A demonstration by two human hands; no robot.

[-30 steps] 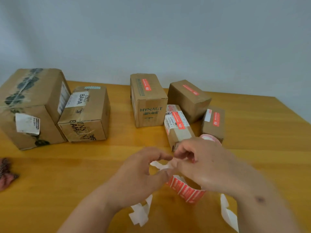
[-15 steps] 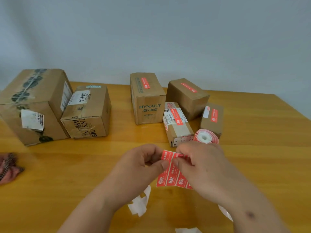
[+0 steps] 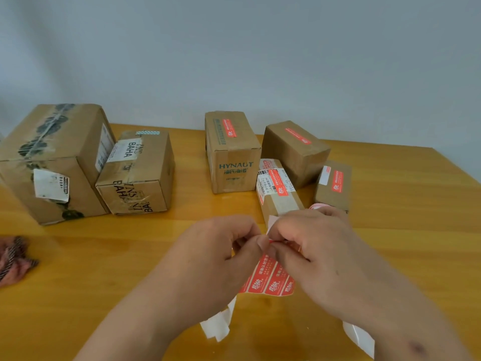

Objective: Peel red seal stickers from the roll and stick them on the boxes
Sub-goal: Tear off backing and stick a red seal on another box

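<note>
A left hand (image 3: 208, 256) and right hand (image 3: 320, 254) pinch the top edge of a red sticker strip (image 3: 268, 280) between them, cardboard boxes (image 3: 233, 155) beyond the fingertips.

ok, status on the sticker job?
Left hand and right hand both pinching the sticker strip at its top edge. Four boxes sealed; big box and BAHA box show no red seal. Nothing in the way.
</note>
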